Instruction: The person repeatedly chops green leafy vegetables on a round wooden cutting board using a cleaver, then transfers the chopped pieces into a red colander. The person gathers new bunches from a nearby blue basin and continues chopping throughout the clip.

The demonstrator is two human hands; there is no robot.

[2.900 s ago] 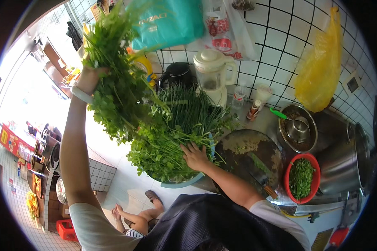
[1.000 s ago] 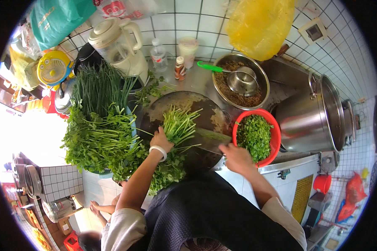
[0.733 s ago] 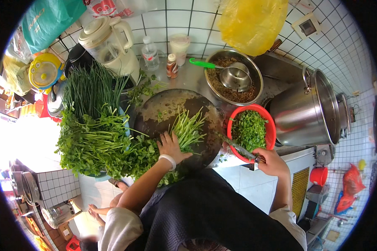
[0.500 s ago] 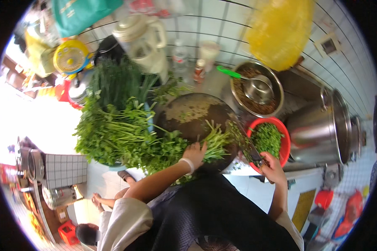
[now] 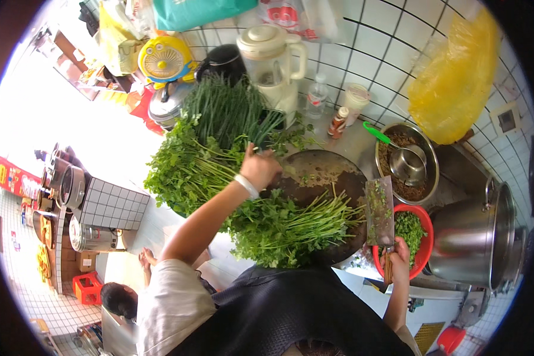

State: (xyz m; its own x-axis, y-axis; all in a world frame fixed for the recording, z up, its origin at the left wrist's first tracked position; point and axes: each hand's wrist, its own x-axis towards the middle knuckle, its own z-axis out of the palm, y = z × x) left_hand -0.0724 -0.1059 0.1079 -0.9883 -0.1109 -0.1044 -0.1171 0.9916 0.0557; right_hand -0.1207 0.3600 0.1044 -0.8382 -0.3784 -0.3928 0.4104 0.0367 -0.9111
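My left hand, with a white band at the wrist, is at the near end of a dark green scallion bunch; its fingers close about some stems, partly hidden. My right hand grips the wooden handle of a cleaver. Its broad blade, flecked with green bits, stands over the right edge of the round dark cutting board. Leafy cilantro lies across the board's near side, stems toward the cleaver. A larger cilantro heap is at the left. Chopped greens fill a red bowl beside the cleaver.
Behind the board stand a blender, a plastic bottle and a small red-brown bottle. A steel bowl holds brown filling and a green-handled ladle. A large steel pot stands right. Another person sits lower left.
My left hand has left the cilantro on the board and moved up and left to the scallions. The cleaver in my right hand has turned more upright, its flat side showing.
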